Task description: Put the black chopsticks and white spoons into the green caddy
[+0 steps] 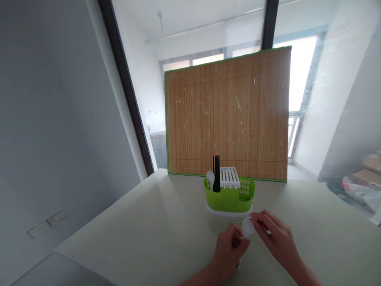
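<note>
Over the near part of the table, both my hands are on a white spoon (248, 227). My left hand (229, 248) has its fingers closed around the lower part, and the tip of the handle pokes out below the palm. With thumb and fingertips, my right hand (272, 230) pinches the upper edge of the spoon's broad end. Just beyond stands a green cutlery holder (224, 201) on a white base. Its left part contains black chopsticks (217, 174) and another white spoon (210, 178). A white slatted rack (229, 177) sits across its middle.
A bamboo mat (226, 119) with green edging stands upright at the back of the pale table (143, 222), behind the holder. Beyond it is a glass partition with a dark frame (127, 87). A grey wall (59, 119) rises on the left.
</note>
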### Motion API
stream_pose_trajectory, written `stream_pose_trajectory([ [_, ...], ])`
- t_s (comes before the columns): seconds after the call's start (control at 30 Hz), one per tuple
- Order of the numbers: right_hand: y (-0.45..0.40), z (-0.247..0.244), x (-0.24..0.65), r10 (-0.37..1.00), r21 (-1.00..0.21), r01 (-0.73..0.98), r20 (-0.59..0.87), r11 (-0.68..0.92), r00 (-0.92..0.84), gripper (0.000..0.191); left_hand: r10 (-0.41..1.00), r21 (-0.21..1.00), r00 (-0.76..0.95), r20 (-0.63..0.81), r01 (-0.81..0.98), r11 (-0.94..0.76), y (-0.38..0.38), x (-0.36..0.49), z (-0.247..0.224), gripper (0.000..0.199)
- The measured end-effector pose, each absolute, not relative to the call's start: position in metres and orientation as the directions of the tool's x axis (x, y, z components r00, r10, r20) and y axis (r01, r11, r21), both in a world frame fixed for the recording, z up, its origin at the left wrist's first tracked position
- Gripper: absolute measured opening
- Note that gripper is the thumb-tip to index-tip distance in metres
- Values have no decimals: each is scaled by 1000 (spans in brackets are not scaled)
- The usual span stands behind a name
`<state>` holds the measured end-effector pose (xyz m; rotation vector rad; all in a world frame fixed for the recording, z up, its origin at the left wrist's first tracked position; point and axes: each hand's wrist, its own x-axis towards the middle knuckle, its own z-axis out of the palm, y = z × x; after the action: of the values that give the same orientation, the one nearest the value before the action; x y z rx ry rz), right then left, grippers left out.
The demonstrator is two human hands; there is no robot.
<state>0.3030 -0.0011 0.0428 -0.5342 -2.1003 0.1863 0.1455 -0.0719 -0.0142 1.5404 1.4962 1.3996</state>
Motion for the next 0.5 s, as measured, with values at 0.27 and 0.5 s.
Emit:
stream_pose_trajectory([
  [0.27, -20, 36, 286, 421, -356, 225, 773, 907, -474, 17, 884, 874, -248, 397, 398, -280, -77, 137, -11, 21],
  [0.5, -21, 15, 275, 535, -556, 155, 627, 816, -566, 16, 869, 846, -225, 442, 426, -320, -79, 136, -8, 16],
])
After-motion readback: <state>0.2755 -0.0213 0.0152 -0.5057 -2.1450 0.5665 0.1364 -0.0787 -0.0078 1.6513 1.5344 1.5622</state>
